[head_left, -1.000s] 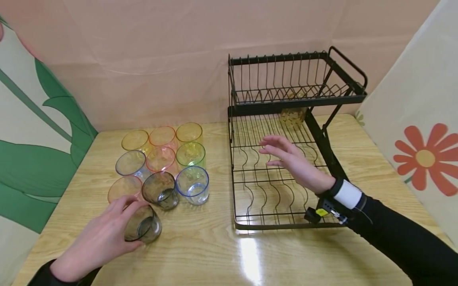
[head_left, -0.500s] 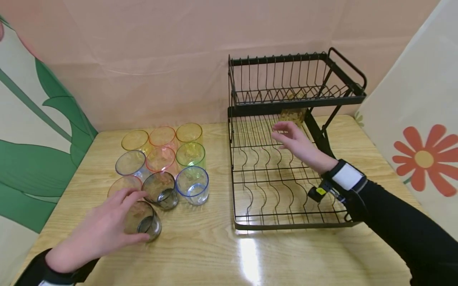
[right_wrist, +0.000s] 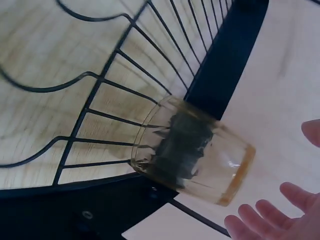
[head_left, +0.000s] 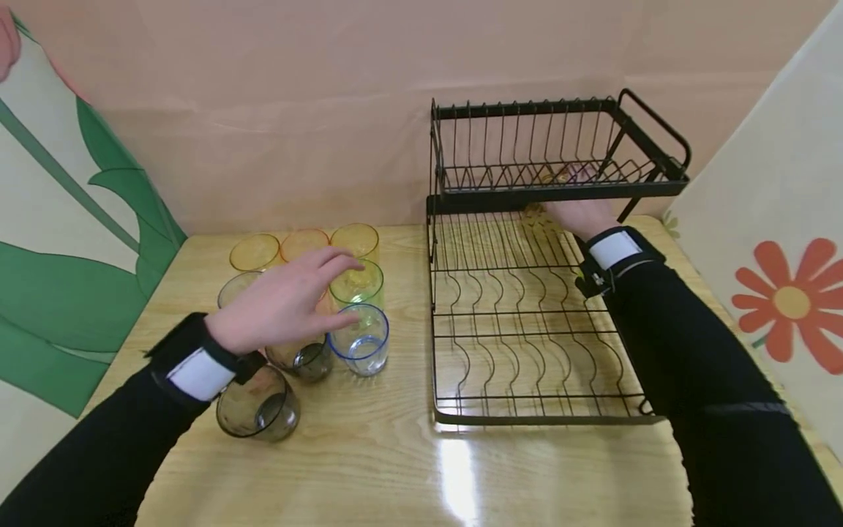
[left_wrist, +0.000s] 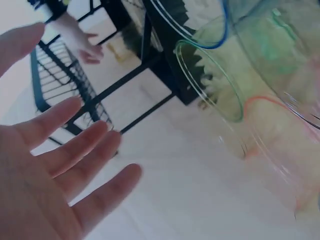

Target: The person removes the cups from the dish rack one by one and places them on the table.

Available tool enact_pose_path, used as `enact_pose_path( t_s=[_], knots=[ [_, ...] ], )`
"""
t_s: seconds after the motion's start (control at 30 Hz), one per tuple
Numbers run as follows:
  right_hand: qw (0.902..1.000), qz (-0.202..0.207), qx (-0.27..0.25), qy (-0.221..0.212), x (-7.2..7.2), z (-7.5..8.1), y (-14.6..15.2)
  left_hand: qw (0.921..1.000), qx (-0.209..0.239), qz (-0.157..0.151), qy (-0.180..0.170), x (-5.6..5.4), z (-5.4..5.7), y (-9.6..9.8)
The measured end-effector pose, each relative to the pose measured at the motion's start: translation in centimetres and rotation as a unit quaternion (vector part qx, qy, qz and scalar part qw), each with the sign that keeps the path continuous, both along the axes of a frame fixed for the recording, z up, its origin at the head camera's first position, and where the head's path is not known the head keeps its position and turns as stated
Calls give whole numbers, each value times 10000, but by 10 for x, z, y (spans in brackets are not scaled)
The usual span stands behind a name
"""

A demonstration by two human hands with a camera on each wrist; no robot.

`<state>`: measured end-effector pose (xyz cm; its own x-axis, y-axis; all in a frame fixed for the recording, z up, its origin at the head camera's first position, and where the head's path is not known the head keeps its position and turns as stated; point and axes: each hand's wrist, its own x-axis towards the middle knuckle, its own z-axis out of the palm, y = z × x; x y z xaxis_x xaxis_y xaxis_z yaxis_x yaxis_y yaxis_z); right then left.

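My left hand (head_left: 290,300) hovers over the group of tumblers, fingers spread and holding nothing. Just beyond its fingers stand the green-rimmed glass (head_left: 356,282) and the blue-rimmed glass (head_left: 361,342). A dark grey glass (head_left: 260,406) stands at the front, below the left wrist. My right hand (head_left: 579,216) reaches beneath the upper tier of the black dish rack (head_left: 546,420). There an amber glass (right_wrist: 200,150) sits upside down on the lower tier, in the back right corner. In the right wrist view, the right fingers (right_wrist: 265,220) are apart from the glass, near its base.
A second dark glass (head_left: 309,362) is partly hidden under the left hand. Yellow glasses (head_left: 255,251) and an orange-rimmed glass (head_left: 304,241) stand at the back. The rack's upper tier (head_left: 560,192) overhangs the right hand. A pink cloth wall (head_left: 296,110) closes off the back.
My left hand has left the front dark glass and moved up and right over the other glasses. My right hand has gone back and right, under the upper tier beside the amber glass.
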<state>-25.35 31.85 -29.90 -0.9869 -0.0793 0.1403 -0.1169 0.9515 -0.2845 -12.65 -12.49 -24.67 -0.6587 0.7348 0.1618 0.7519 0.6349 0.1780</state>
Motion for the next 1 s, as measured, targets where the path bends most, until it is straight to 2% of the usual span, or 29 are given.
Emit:
enact_pose_path(
  t_s=[0.07, 0.2, 0.33, 0.4, 0.43, 0.53, 0.67, 0.8, 1.0],
  knots=[
    [9998, -96, 120, 97, -7, -2, 3, 9999, 61, -85, -56, -11, 1, 12],
    [9985, -551, -66, -5, -19, -10, 7, 9999, 121, -118, 7, -28, -1, 31],
    [9986, -453, 254, -132, -30, -22, 10, 9999, 83, -12, 130, -38, -7, 42],
    [9986, -358, 347, -168, -35, -27, 9, 9999, 102, 30, 68, -41, -11, 46],
    [9985, -328, 390, -177, -37, -28, 9, 9999, 107, 37, 34, -42, -13, 47],
    [9982, -568, 116, -162, -39, -32, 7, 9998, 134, 53, -138, -43, -18, 51],
    [9964, -822, 63, -187, -41, -38, 7, 9993, 184, 68, -308, -41, -23, 54],
    [9960, -852, 206, -189, -44, -43, 9, 9993, 225, 76, -297, -41, -29, 54],
    [9952, -784, 397, 439, -47, -47, 7, 9992, 196, 96, -322, -41, -31, 54]
  ],
)
